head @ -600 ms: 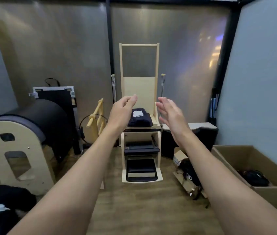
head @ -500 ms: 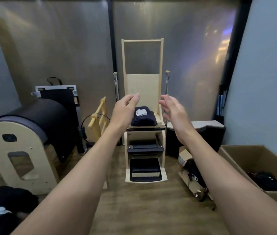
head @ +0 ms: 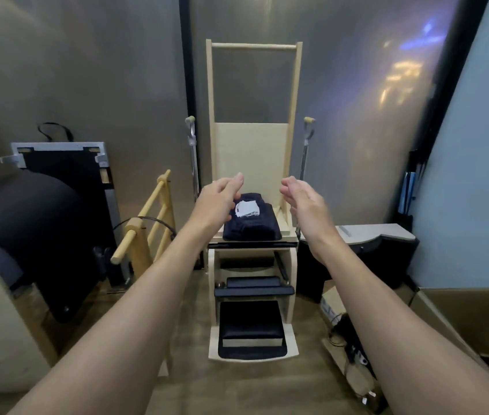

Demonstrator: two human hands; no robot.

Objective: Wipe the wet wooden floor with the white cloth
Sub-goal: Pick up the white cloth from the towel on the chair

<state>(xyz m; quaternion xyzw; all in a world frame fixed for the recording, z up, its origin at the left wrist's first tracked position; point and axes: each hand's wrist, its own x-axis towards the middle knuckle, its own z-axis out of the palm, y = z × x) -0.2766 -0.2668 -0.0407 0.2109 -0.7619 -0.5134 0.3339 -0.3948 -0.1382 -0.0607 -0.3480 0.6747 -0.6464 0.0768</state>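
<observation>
The left hand and right hand are held out, fingers relaxed and apart, holding nothing. Between them the white cloth lies on a dark folded bundle on the wooden chair seat, above the wooden floor. Print on a small carton is too blurred to read.

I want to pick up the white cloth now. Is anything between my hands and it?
Nothing visible. The cloth lies uncovered on a dark folded pile on the chair; the left hand and right hand hover open on either side of it.
</observation>
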